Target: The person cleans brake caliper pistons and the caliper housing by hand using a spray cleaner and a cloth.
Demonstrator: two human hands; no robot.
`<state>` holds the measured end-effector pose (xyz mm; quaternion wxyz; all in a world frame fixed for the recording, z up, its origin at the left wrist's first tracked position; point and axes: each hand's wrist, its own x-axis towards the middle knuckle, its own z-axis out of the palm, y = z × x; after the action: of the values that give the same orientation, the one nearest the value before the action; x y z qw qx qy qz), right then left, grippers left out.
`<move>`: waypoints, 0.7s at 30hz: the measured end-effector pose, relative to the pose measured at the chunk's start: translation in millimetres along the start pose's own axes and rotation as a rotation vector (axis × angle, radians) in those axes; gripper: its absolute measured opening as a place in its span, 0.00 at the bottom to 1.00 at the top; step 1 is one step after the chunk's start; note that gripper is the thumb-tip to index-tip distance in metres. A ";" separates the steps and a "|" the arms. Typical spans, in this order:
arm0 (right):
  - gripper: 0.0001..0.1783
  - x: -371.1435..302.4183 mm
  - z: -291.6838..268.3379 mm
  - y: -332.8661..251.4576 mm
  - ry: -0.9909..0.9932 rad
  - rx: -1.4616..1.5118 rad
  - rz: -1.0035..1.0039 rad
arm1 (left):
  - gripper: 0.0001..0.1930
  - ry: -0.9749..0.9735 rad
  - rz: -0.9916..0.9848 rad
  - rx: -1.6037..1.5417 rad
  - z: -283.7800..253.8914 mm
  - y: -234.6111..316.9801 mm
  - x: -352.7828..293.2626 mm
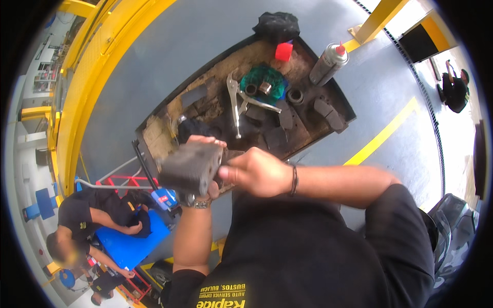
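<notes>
A dark metal brake caliper (186,168) is held up in front of me, over the near left edge of the work tray. My left hand (204,139) grips it, its fingertips showing above the far side and the watch wrist below. My right hand (259,172) is closed with the thumb pressed to the caliper's right face; whatever its fingers pinch is hidden. Just beyond lie locking pliers (234,105), jaws pointing away. Behind them, on a crumpled green plastic sheet (277,77), rests a shiny metal piston (265,88). Brake pads (329,114) lie to the right.
The worn tray (341,97) carries cardboard, a metal ring (295,96), a spray can (323,69), a red piece (284,52) and a black bag (277,26). A yellow lift post (77,102) rises at left. A co-worker (97,220) bends by a blue panel (131,238).
</notes>
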<state>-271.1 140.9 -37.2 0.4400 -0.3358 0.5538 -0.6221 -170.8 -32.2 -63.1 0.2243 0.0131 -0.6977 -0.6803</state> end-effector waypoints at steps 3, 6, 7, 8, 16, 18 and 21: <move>0.16 5.3 13.2 -0.8 0.040 0.664 0.377 | 0.38 0.021 0.124 0.185 -1.3 1.0 5.7; 0.21 11.1 7.3 -2.5 -0.045 -0.082 -0.030 | 0.25 -0.020 0.188 0.181 -3.5 8.6 10.8; 0.24 13.3 2.4 -3.7 -0.093 -0.573 -0.315 | 0.27 -0.032 0.122 0.087 -4.3 11.7 12.0; 0.24 12.9 0.4 -5.3 -0.072 -0.554 -0.401 | 0.27 -0.007 0.048 -0.077 -1.6 13.5 11.3; 0.13 8.9 24.7 -17.4 0.162 1.465 0.550 | 0.17 -0.038 0.468 0.272 -6.7 13.6 28.5; 0.14 13.3 19.1 -17.0 0.114 1.262 0.482 | 0.20 -0.005 0.448 0.387 -8.3 13.4 28.4; 0.20 17.0 -4.3 -18.5 -0.085 0.079 0.081 | 0.37 0.012 0.036 0.179 -6.2 15.6 22.7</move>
<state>-284.8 126.9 -20.9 0.5011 -0.3216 0.5227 -0.6101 -184.6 -44.2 -41.7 0.2386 0.0244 -0.7544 -0.6111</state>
